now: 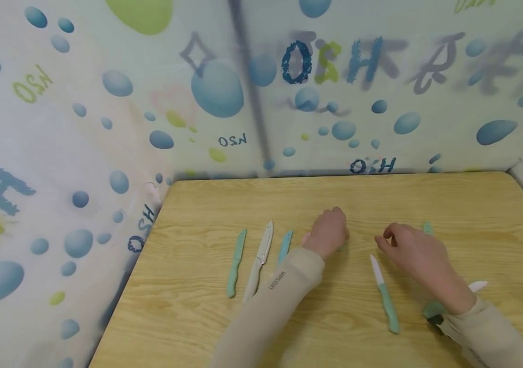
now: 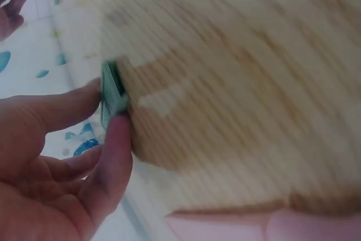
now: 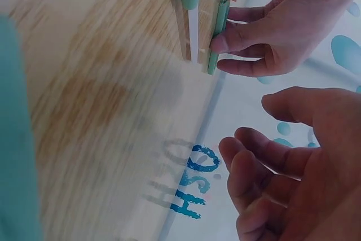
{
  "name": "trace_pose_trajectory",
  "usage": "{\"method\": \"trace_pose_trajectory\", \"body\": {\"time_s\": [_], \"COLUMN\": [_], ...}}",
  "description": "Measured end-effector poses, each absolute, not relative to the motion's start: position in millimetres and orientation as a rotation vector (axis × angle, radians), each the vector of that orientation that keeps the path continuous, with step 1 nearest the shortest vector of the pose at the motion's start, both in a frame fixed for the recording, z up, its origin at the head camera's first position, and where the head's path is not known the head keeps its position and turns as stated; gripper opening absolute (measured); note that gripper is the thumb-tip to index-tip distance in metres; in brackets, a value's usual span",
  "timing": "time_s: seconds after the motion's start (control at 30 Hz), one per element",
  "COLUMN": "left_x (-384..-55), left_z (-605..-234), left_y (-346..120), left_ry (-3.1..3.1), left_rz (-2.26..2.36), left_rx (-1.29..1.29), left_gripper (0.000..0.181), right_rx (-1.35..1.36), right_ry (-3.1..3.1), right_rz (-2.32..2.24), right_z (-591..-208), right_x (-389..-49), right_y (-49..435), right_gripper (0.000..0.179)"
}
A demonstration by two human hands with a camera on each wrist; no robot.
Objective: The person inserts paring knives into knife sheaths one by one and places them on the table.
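My left hand point(image 1: 328, 232) pinches a slim green knife sheath point(image 2: 114, 94) between thumb and fingers, low at the tabletop. The right wrist view shows the sheath point(image 3: 218, 35) lengthwise beside a bare white blade. That blade belongs to a green-handled knife point(image 1: 387, 306) lying between the hands. My right hand point(image 1: 418, 253) hovers over the table with loosely bent fingers and holds nothing. Close to the left hand lies a pink knife point(image 2: 225, 227), mostly hidden in the head view. Under the right forearm, a white blade point(image 1: 478, 286) and a green piece point(image 1: 428, 228) show partly.
Left of the hands lie a green knife point(image 1: 236, 263), a larger pale knife point(image 1: 265, 245) and a blue knife point(image 1: 285, 244), roughly side by side. The wooden table point(image 1: 188, 204) meets a patterned wall covering point(image 1: 280, 122) at its back and left.
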State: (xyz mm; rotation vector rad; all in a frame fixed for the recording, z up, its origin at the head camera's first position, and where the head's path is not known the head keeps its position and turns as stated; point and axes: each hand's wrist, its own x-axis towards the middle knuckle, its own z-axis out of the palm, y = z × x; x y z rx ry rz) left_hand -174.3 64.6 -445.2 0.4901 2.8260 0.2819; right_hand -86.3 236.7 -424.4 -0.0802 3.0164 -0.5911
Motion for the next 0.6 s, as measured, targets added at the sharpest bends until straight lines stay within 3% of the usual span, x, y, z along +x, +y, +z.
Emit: {"method": "trace_pose_trajectory", "body": {"time_s": [0.27,0.6], "left_x": [-175,-176], "left_z": [-447,-424], "left_y": [58,21], "left_ry": [2.794,2.530], "left_rz": [0.470,1.471], "left_rx": [0.460,0.358], "left_gripper": [0.013,0.031], "right_rx": [-0.104,-0.150], "right_ry": [3.011,2.971], "right_rz": [-0.564,-0.544], "right_z": [-427,-432], "right_x": [-81,-64], "right_y": [240,244], "right_gripper": [0.032,0.027]}}
